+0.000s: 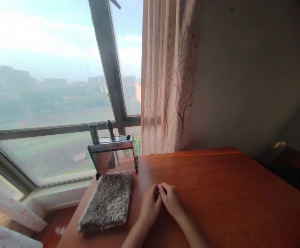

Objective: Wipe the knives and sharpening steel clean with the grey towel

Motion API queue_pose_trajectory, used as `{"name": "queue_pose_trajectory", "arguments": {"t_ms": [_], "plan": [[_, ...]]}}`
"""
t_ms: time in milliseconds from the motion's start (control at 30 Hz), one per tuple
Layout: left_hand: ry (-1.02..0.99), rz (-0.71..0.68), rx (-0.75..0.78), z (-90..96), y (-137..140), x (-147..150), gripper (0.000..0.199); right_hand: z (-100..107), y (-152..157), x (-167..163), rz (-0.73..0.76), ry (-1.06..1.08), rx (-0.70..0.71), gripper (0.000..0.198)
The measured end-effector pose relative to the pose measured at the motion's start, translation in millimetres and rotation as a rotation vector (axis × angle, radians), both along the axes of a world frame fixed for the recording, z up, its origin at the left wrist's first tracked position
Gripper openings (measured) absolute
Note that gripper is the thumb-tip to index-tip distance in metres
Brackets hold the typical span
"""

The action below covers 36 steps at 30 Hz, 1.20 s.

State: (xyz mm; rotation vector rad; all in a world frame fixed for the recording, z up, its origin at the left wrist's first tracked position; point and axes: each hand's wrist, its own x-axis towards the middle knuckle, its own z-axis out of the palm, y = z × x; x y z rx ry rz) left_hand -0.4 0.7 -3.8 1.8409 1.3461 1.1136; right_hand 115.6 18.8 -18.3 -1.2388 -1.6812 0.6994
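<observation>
My left hand (150,199) and my right hand (171,197) rest together on the reddish-brown wooden table (222,196). Both are closed, with curled fingers, and they touch at the thumbs and fingertips. A small gap shows between the left thumb and forefinger, and I see no object in either hand. The undersides of the fingers are hidden. Just left of my left hand lies a folded, shaggy grey-and-white cloth (107,201). Behind that cloth stands a knife holder (111,147) with clear sides, and two dark handles stick up from its top.
A large window (49,131) rises behind the table's left side. A patterned curtain (168,82) hangs by the far edge, next to a grey wall (243,86). Another curtain (8,206) falls at the lower left, beyond the table's left edge.
</observation>
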Motion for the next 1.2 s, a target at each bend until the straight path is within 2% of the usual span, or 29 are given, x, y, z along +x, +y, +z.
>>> {"name": "queue_pose_trajectory", "arguments": {"t_ms": [1200], "plan": [[-0.009,0.004,0.002,4.8,-1.2,0.2,0.012,2.6,-1.1,-0.2,-0.003,-0.006,0.008,0.037]]}}
